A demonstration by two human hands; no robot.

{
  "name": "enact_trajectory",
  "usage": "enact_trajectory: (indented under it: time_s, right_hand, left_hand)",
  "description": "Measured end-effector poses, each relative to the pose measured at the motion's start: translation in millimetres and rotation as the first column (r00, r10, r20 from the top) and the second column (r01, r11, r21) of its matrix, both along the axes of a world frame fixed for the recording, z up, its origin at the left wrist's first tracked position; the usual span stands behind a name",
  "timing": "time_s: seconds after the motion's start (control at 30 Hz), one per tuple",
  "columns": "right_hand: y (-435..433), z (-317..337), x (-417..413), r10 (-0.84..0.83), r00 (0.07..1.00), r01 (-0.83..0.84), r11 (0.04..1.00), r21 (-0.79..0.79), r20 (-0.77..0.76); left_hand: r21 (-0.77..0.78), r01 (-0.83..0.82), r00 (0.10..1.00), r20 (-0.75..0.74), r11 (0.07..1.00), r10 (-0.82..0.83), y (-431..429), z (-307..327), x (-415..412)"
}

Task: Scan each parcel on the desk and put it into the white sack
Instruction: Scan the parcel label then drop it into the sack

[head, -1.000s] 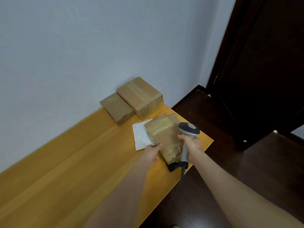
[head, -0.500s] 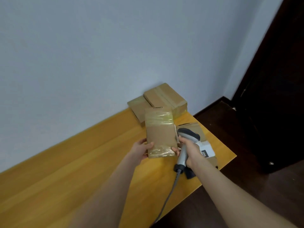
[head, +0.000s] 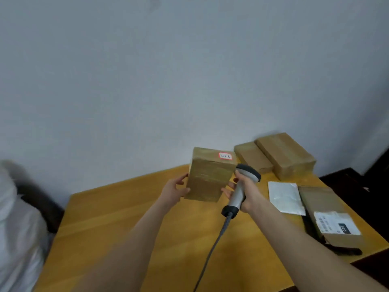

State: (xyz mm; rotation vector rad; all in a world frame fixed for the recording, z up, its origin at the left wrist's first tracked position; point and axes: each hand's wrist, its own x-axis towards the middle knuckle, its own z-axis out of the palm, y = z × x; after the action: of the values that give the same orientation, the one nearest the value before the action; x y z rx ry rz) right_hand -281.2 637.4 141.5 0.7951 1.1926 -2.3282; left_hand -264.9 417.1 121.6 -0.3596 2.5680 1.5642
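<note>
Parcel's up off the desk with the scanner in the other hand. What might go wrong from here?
1. The left hand pinches the parcel by one edge while the right hand also grips the scanner; it may slip.
2. The scanner cable trails across the desk and may snag when swinging toward the white sack.

A brown taped cardboard parcel (head: 210, 175) is held upright above the worktop (head: 130, 218), its top face bearing a small white sticker with a red border. Two more taped brown parcels, a smaller one (head: 252, 157) and a larger one (head: 286, 154), lie side by side at the far right corner against the wall. A flat white parcel (head: 285, 197) lies near the right edge, just beside a brown parcel with a printed label (head: 328, 213) at the near right corner. The white sack (head: 19, 228) stands off the worktop's left edge, blurred.
</note>
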Motion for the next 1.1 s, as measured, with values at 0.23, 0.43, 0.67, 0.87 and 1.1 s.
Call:
enact_trajectory:
  time_s: [0.23,0.43,0.67,0.87,1.1]
  right_hand:
    - [-111.7,-2.2,22.9,0.182,0.983,-0.18,0.981,0.076,-0.019]
    - [-183.4,-4.5,47.5,0.309,0.95,-0.298,0.94,0.164,-0.051]
    - [-224.3,-3.5,62.2,0.444,0.892,-0.401,0.866,0.298,-0.09]
    - [-242.7,-8.9,70.0,0.5,0.855,-0.407,0.812,0.419,-0.139]
    - [-245.5,2.2,90.4,0.555,0.802,-0.445,0.802,0.4,-0.221]
  left_hand:
    - [0.549,-0.225,0.971,0.19,0.805,0.142,-115.5,17.7,48.2]
    - [0.606,-0.285,0.959,0.179,0.742,0.221,-178.1,19.5,87.0]
    - [0.601,-0.422,0.905,0.242,0.679,0.349,-209.4,18.1,122.4]
    - [0.507,-0.484,0.874,0.319,0.713,0.366,-217.7,12.5,157.9]
    - [0.465,-0.598,0.791,0.21,0.653,0.575,-215.7,-9.7,180.3]
